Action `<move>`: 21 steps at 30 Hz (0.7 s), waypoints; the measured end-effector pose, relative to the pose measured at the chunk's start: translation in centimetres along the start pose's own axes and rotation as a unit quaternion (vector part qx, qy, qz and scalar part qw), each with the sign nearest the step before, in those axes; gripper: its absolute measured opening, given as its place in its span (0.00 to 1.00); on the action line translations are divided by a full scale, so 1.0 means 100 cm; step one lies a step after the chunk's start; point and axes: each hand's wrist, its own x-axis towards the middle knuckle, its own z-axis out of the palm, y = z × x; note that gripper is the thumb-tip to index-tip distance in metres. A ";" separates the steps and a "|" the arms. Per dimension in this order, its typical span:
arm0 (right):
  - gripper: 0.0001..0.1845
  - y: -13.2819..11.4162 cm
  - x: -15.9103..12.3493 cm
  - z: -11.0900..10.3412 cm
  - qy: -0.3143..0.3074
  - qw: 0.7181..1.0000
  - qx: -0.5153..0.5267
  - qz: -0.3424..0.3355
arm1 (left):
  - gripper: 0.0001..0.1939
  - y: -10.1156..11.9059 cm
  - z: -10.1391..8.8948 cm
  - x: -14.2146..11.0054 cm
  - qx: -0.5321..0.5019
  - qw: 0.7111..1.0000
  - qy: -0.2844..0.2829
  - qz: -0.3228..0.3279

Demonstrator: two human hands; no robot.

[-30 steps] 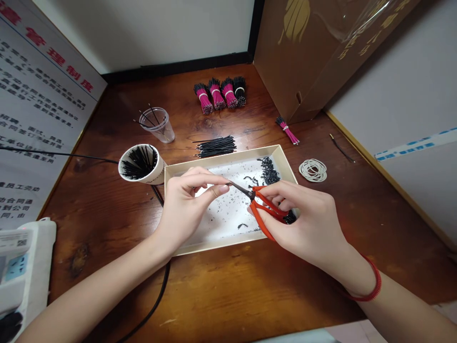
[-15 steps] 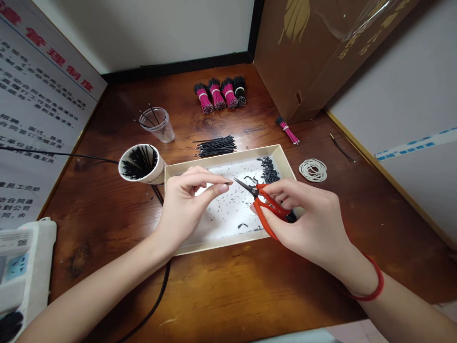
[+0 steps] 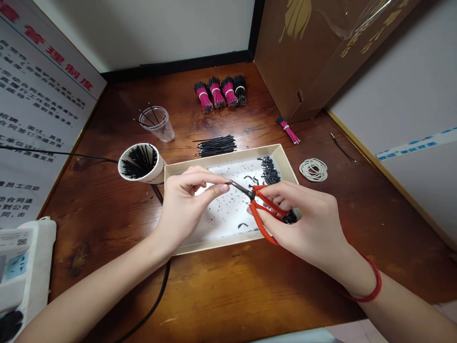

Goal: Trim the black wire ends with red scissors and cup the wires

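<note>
My left hand (image 3: 183, 202) pinches a short wire (image 3: 228, 183) between thumb and forefinger; only its tip shows, the rest is hidden by the fingers. My right hand (image 3: 307, 219) is closed round red-handled snips (image 3: 264, 209). The blade tips touch or nearly touch the wire's end, right at the left fingertips. Both hands are above a shallow cardboard tray (image 3: 228, 155), which holds tiny black scraps and a heap of black trimmings (image 3: 270, 170) in its far right corner.
Behind the tray lies a pile of black wires (image 3: 216, 146). A paper cup (image 3: 139, 164) full of black wires and a clear plastic cup (image 3: 162, 126) stand left. Banded pink-and-black bundles (image 3: 216, 93), white rubber bands (image 3: 313, 170) and a brown box (image 3: 303, 62) are further off.
The snips have moved slightly left, so their tips are now at the wire's end, where a gap showed before. My left hand has hardly moved.
</note>
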 end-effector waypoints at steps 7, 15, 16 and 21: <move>0.08 -0.001 0.000 0.000 -0.001 1.000 -0.004 0.001 | 0.05 0.000 0.000 0.001 -0.002 1.000 -0.003 0.004; 0.09 0.001 0.000 0.000 -0.001 1.000 -0.001 0.003 | 0.05 0.000 0.000 0.000 -0.006 1.000 -0.003 -0.006; 0.09 0.001 0.000 0.000 -0.002 1.000 -0.003 0.004 | 0.05 0.000 0.000 0.000 -0.005 1.000 -0.003 -0.008; 0.08 0.000 0.000 -0.001 -0.002 1.000 -0.002 -0.001 | 0.04 -0.001 0.000 0.000 -0.002 1.000 -0.005 -0.006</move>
